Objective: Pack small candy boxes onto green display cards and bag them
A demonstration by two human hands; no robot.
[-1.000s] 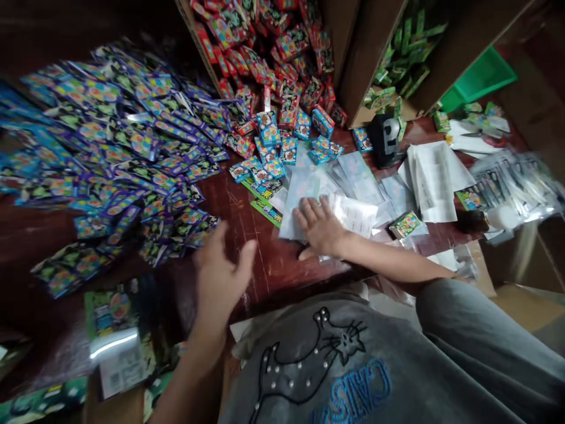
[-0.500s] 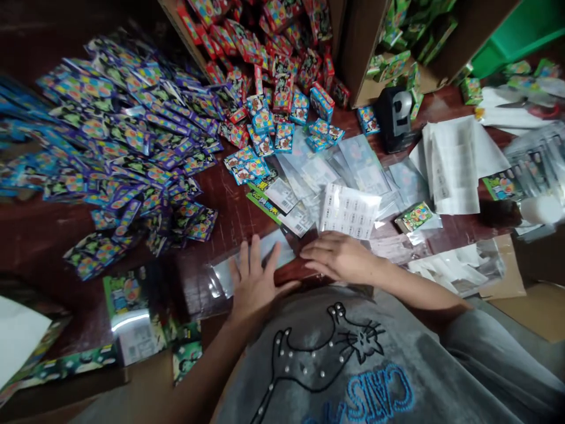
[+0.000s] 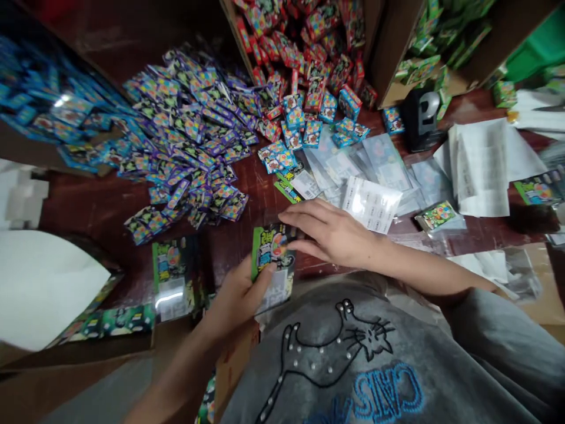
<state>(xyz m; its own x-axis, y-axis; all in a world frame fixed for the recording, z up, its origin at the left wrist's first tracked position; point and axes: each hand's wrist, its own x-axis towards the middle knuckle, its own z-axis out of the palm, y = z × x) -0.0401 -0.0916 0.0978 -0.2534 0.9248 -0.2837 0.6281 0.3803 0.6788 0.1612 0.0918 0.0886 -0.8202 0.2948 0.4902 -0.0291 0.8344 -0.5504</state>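
My left hand [image 3: 238,291] grips a flat printed packet [image 3: 270,254], dark with a green edge and a pale label panel, its thumb lying across the front. The packet is raised near my shirt front. My right hand [image 3: 329,232] reaches over the packet's upper right edge, fingers and thumb closed around that side; the exact contact is hidden. Just beyond lies a similar green-edged packet [image 3: 289,191], partly under other clear-wrapped packets [image 3: 326,156]. A sheet of white stickers [image 3: 373,203] rests beside my right wrist. Another printed packet [image 3: 174,268] lies left of my left hand.
Purple sachets [image 3: 189,129] are heaped at the back left, near a container of blue packs [image 3: 57,112]. Cartons hold red boxes [image 3: 304,35] and green boxes [image 3: 424,65]. A black tape dispenser [image 3: 421,121] stands by stacked white label sheets [image 3: 479,168].
My left hand lay spread on a clear bag; now it holds up the printed packet. My right hand has come over to the packet's edge. The view has shifted left.
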